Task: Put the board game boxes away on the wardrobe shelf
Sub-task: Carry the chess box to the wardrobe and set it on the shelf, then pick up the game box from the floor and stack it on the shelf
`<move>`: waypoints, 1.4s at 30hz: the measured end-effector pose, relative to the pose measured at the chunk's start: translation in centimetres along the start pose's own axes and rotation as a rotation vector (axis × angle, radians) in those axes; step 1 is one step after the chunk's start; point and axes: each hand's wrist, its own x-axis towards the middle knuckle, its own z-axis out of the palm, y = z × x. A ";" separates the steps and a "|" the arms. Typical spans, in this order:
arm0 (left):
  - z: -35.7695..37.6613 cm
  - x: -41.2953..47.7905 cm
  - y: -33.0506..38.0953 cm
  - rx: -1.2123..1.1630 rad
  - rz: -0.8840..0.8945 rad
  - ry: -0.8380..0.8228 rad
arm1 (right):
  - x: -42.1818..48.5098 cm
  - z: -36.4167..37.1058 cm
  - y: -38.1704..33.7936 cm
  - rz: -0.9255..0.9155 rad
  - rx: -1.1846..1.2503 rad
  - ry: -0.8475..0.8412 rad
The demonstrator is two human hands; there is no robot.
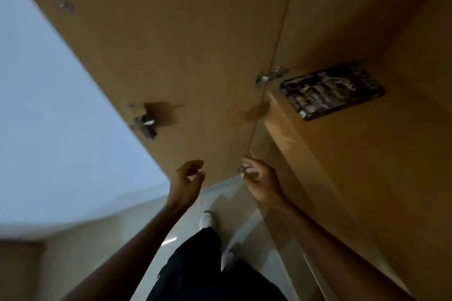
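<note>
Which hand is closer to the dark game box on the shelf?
Right. The right hand is below and left of the game box, pinching something small. The left hand is farther left, empty.

Wardrobe door [195, 44] matt brown wood; hinge [269, 77] shiny metal; floor [247, 205] glossy.

game box [332, 90] on wardrobe shelf [367, 144], right of door [186, 61].

A dark board game box [332, 90] lies on the wardrobe shelf [367, 144] at two o'clock; right hand [259, 183] pinches a small metal piece [242, 170]; left hand [187, 182] hangs loosely curled, empty.
</note>
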 end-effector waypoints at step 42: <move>-37.5 -96.9 -37.1 -0.730 -0.989 2.342 | -90.1 77.0 -26.3 -1.225 -0.568 -2.262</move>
